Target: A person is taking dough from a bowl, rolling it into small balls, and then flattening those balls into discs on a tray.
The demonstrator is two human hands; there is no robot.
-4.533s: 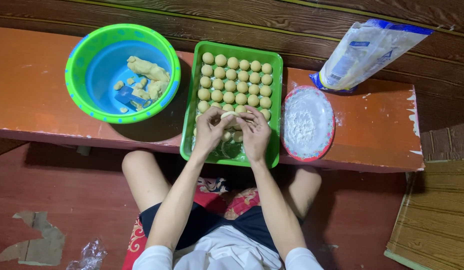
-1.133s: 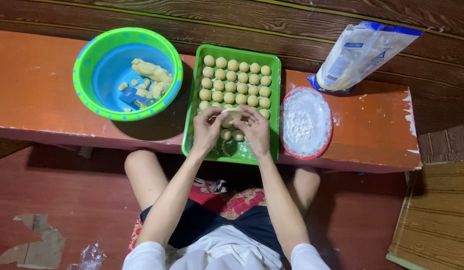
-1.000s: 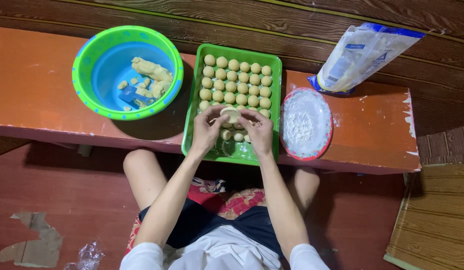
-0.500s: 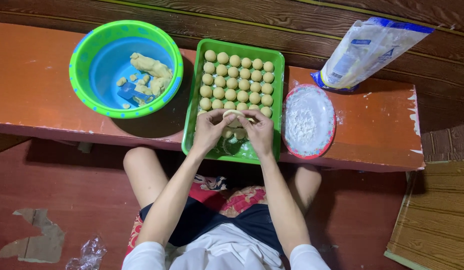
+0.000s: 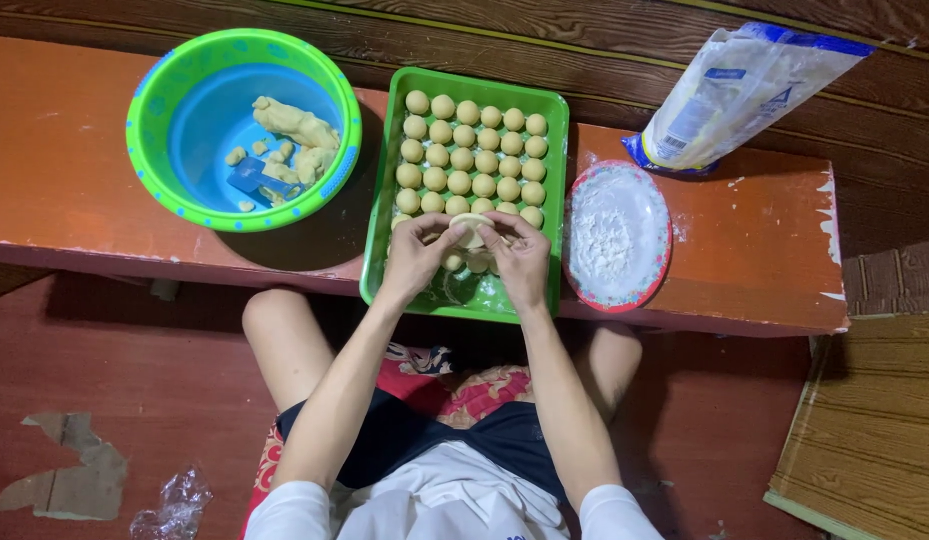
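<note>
Head view, looking straight down on a low orange bench (image 5: pixel 745 240) with the person seated behind it.

Hands: left hand (image 5: pixel 417 255) and right hand (image 5: pixel 522 262) meet over the near half of the green tray (image 5: pixel 555 200). Both pinch one flattened dough piece (image 5: pixel 472 228) between thumbs and fingertips; fingers are narrow, closed on its rim from 9 and 3 o'clock. The piece is held just above the tray, at the near edge of the rows of dough balls (image 5: pixel 473 155).

Change: half a second ago the hands sat slightly lower on the tray and the piece showed less; a second ago the same pinching posture. Over the last few seconds the hands stayed in one spot and only the fingers worked. Judgement: the piece is being shaped in place, not moved.

Surroundings: green and blue basin (image 5: pixel 165 170) at 10 o'clock of the hands, with leftover dough lumps (image 5: pixel 295 125) and a blue scraper (image 5: pixel 250 175). Red-rimmed plate of flour (image 5: pixel 617 235) at 3 o'clock, just beside the tray. Plastic flour bag (image 5: pixel 735 90) at 1 o'clock, leaning on the wooden wall.

Edges and room: the tray's near rim overhangs the bench edge slightly, as does the plate. Bare tray floor lies under the hands at 6 o'clock; bare bench lies right of the plate.
</note>
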